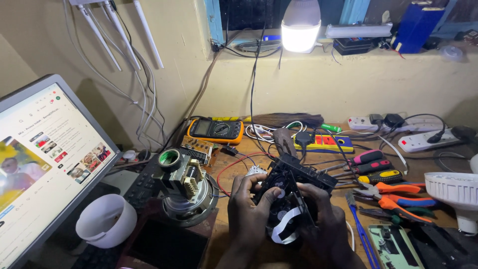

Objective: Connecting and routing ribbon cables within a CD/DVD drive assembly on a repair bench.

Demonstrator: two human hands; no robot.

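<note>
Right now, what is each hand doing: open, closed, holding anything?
Left hand: closed on the black plastic electronic assembly with a white ribbon cable, thumb across its face.
Right hand: closed on the same assembly's right side.

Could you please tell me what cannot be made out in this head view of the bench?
- Underside of the black device: covered by the left hand and right hand.
- Monitor: cut off by the left edge.
- White lamp head: cut off by the right edge.
- Circuit board components: too small.
</note>
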